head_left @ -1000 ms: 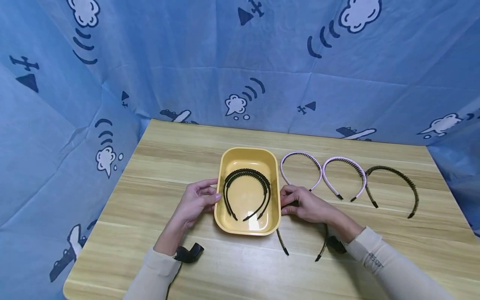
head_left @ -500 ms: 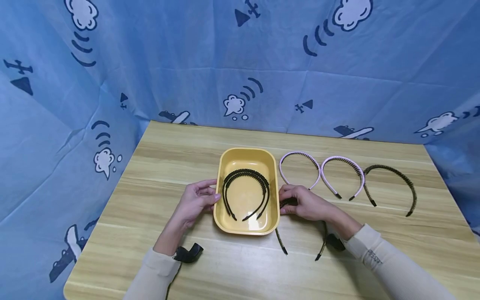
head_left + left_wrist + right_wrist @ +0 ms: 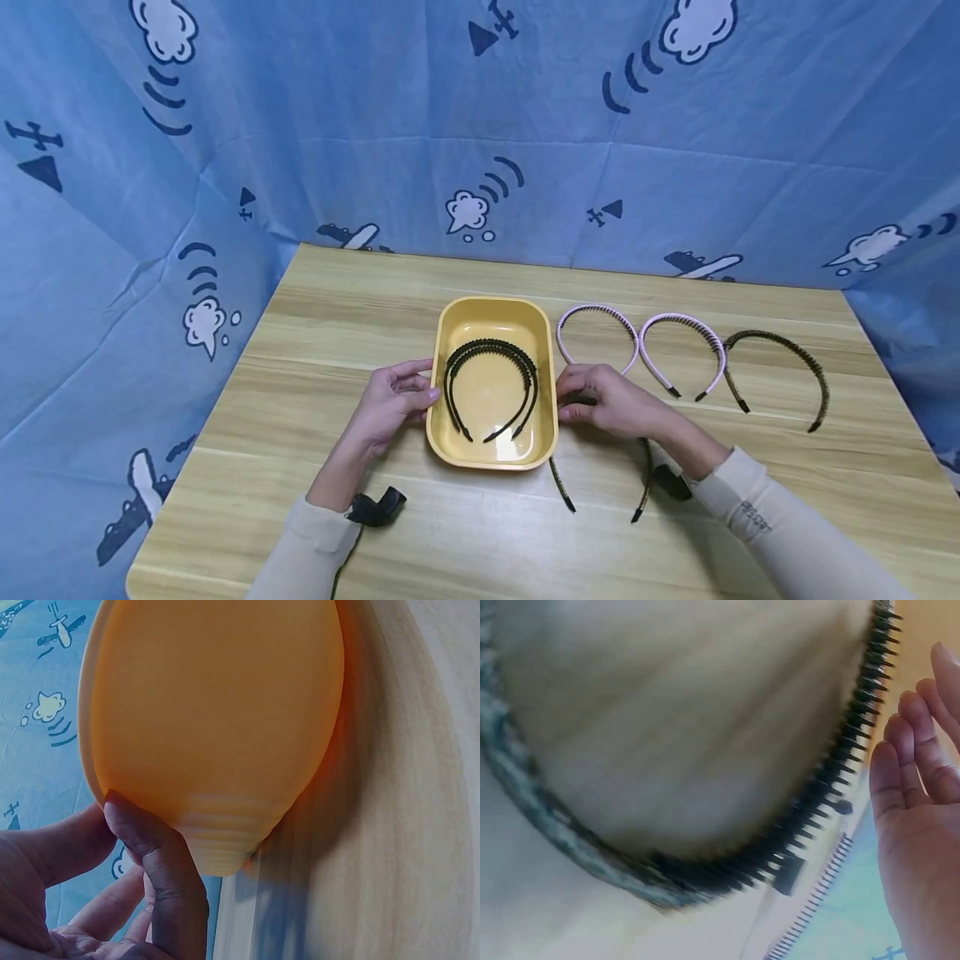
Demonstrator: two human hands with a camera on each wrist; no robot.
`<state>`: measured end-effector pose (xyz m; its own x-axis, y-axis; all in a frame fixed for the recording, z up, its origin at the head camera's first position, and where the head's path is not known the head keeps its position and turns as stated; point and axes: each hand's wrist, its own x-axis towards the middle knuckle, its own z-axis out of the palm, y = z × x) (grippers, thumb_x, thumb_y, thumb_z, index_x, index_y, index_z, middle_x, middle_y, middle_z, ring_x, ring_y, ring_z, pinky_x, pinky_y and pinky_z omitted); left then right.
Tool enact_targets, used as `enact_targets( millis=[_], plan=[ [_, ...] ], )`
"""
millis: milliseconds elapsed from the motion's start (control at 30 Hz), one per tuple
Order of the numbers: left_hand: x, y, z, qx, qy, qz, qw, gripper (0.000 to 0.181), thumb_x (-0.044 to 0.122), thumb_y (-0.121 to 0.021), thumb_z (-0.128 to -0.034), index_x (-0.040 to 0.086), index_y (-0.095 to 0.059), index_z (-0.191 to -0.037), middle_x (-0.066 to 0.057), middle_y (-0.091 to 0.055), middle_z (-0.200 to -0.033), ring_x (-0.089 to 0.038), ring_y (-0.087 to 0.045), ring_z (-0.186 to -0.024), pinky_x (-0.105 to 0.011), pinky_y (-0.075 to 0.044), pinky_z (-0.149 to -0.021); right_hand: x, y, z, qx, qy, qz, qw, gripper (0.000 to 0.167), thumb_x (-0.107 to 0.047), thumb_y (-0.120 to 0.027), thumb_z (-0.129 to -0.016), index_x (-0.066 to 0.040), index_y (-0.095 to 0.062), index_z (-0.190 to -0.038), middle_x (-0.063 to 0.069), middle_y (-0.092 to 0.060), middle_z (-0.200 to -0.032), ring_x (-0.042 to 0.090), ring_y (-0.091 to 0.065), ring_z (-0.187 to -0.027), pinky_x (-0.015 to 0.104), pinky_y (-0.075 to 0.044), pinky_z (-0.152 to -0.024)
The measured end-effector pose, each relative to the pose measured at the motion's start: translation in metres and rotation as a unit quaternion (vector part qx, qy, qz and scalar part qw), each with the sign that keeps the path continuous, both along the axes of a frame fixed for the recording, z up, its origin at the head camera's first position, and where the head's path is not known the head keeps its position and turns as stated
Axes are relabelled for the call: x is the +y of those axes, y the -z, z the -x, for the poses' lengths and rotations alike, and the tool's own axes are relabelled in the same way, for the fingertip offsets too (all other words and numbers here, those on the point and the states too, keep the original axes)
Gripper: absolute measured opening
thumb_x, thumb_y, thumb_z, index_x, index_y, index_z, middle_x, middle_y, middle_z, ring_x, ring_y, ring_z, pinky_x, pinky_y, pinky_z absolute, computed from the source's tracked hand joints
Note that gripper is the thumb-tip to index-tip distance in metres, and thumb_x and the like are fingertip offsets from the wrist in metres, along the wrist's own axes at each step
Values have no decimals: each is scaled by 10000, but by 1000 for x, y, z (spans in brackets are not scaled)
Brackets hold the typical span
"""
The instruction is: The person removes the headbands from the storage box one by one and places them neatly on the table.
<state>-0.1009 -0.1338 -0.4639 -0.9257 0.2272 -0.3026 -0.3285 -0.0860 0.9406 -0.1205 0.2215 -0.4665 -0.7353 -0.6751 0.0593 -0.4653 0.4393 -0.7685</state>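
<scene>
A yellow plastic box (image 3: 491, 454) with rounded corners stands on the wooden table, and two black toothed headbands (image 3: 491, 346) lie inside it. My left hand (image 3: 393, 404) pinches the box's left rim between thumb and finger; the left wrist view shows that grip from outside the wall. At the right wall, the fingertips of my right hand (image 3: 618, 406) touch or nearly touch the box, fingers extended in the right wrist view. Beneath that hand lies a dark bronze headband (image 3: 561, 485), its middle mostly covered; its teeth show large in the right wrist view.
Two pink headbands (image 3: 681, 317) lie right of the box, and another bronze headband (image 3: 806, 360) rests beyond them. A blue printed cloth (image 3: 420, 167) hangs behind the table (image 3: 337, 300).
The right hand has shifted up slightly beside the box wall. The left hand keeps its hold, and the box and headbands stay in place while the head view drifts a little.
</scene>
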Motion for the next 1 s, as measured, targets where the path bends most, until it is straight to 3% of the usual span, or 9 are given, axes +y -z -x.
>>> enact_targets(
  millis=[267,533,733,1000],
  plan=[
    [0,1,0,-40,-34,12,10000,596,-129,-693,-901,-81,-526,-1471,-43,-690,-907,-97,-679,-698,-224,-642,-626,-6,-19,2,87,133,-145,9998,130,-49,-810,-888,-125,-812,-992,-50,-737,-1007,119,-686,-962,272,-586,-920],
    [1,-1,0,-65,24,95,9999,585,-138,-659,-920,-71,-515,-1483,-45,-689,-921,-99,-672,-694,-226,-644,-631,-8,-26,4,267,279,-368,9986,113,-44,-818,-876,-131,-812,-948,-64,-730,-960,83,-675,-919,305,-597,-880],
    [1,-2,1,-87,-19,76,9999,594,-127,-691,-903,-65,-532,-1472,-79,-698,-943,-109,-677,-702,-240,-652,-638,-7,-34,7,542,610,-486,9955,124,-34,-768,-924,-147,-816,-929,-31,-742,-932,82,-665,-907,349,-582,-861],
    [1,-1,1,-107,-50,92,9999,605,-126,-701,-895,-59,-534,-1472,-30,-680,-901,-110,-661,-687,-219,-634,-613,-19,-49,10,794,999,-597,9900,90,-68,-758,-915,-123,-826,-934,-66,-752,-883,83,-627,-823,388,-574,-752]
  ],
)
